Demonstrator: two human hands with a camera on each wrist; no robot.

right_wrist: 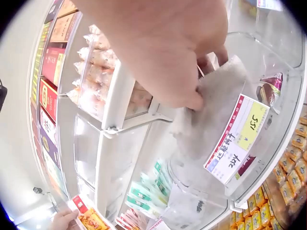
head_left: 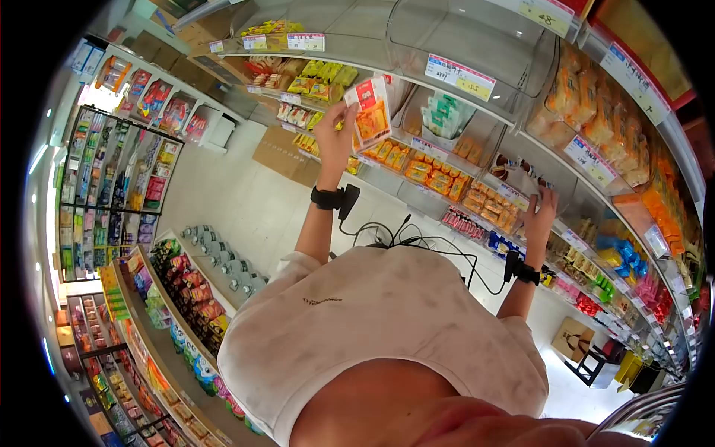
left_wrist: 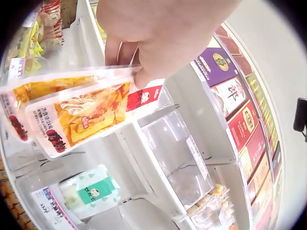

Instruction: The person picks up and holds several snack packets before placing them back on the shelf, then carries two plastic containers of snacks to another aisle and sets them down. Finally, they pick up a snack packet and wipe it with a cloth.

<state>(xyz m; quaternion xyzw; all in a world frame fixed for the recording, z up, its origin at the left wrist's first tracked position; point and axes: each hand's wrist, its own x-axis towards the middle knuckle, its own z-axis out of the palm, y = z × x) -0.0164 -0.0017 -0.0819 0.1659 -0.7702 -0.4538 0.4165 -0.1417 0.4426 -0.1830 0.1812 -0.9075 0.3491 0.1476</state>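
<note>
My left hand (head_left: 335, 138) is raised before the shelves. It pinches two flat snack packets (left_wrist: 91, 112) by their red top ends, one overlapping the other; orange food shows through the front. My right hand (head_left: 541, 216) reaches into a clear shelf bin (right_wrist: 268, 48). There its thumb and fingers pinch a limp, greyish-white sheet-like wrapper (right_wrist: 211, 115), whose lower part lies behind a price tag (right_wrist: 237, 139). Purple-wrapped snacks (right_wrist: 271, 88) sit in the same bin beside the wrapper. Some of the right fingertips are hidden behind the wrapper.
Green-and-white packets (head_left: 445, 115) stand in a neighbouring bin. Below are bins of orange-wrapped snacks (head_left: 439, 179). Boxes in red and purple (left_wrist: 242, 127) line the upper shelf. Black cables (head_left: 417, 238) hang in front of the person. A cardboard box (head_left: 287, 156) lies on the floor.
</note>
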